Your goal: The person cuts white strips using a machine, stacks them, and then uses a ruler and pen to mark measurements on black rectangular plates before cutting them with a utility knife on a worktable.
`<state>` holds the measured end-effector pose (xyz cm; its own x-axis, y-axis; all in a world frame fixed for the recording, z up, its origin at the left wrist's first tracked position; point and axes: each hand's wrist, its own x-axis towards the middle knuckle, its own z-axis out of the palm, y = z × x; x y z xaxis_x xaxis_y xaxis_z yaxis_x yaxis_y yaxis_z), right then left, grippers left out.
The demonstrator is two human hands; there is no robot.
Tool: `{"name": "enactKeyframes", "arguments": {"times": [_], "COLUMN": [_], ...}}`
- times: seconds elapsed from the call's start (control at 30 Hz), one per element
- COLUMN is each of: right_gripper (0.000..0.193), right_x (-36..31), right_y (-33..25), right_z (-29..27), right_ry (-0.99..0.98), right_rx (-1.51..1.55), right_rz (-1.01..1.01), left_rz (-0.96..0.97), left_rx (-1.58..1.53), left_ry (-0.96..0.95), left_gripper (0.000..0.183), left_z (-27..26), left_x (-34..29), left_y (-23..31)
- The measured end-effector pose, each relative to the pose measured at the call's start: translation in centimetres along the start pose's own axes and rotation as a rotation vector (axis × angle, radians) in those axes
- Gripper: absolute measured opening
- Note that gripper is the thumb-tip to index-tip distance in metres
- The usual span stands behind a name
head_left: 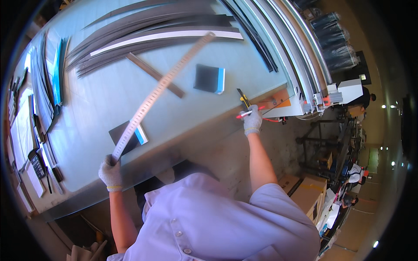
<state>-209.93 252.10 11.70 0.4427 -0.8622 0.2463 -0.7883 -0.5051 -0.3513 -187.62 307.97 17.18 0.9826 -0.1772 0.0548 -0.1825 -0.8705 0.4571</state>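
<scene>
My left hand (110,172), in a grey work glove, grips the near end of a long metal ruler (162,88) that slants up and away across the table. Under the ruler's near part lies a dark sheet with a blue edge (140,134). My right hand (252,121), also gloved, holds a red pen (245,114) at the table's right front edge. Just beyond it lies a yellow-and-black utility knife (243,99).
A pale blue worktable (104,93) carries long dark strips (148,26), a flat metal bar (154,74), a second dark sheet (209,78), and a calculator (38,163). Metal rails (287,48) run along the right side. Cardboard boxes (309,191) stand on the floor.
</scene>
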Motion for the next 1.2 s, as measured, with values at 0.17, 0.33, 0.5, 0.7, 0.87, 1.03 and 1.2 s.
{"name": "enactKeyframes", "arguments": {"times": [0.17, 0.33, 0.5, 0.7, 0.87, 1.03, 1.2], "right_gripper": [0.021, 0.030, 0.051, 0.045, 0.042, 0.047, 0.045], "right_x": [10.1, 12.2, -1.9, -10.2, -9.4, -8.1, -9.3], "right_y": [2.6, -16.5, -27.4, -24.7, -21.8, -21.2, -20.1], "right_z": [3.7, -2.0, -8.3, -5.3, -4.0, -2.4, -0.6], "right_ry": [-0.022, 0.315, -0.306, -0.748, -0.763, -0.790, -0.722], "right_rx": [0.875, 0.699, 0.467, 0.374, 0.501, 0.638, 0.573], "right_rz": [0.235, -0.204, -1.176, -1.094, -0.657, -0.455, -0.566], "left_rz": [-0.180, -0.092, 0.230, 0.299, 0.270, 0.282, 0.415], "left_rx": [-0.081, 0.015, 0.136, 0.153, 0.059, 0.069, 0.072], "left_ry": [-0.021, -0.041, -0.131, -0.509, 0.051, -0.208, -0.312], "left_gripper": [0.025, 0.021, 0.022, 0.037, 0.081, 0.092, 0.087], "left_z": [-1.0, -1.5, -2.1, -3.6, -1.5, 0.9, 0.5], "left_x": [0.3, -0.4, -0.4, 1.2, 1.1, -0.6, -2.0], "left_y": [0.4, 0.6, 4.6, 5.9, 5.1, 4.1, 2.2]}}
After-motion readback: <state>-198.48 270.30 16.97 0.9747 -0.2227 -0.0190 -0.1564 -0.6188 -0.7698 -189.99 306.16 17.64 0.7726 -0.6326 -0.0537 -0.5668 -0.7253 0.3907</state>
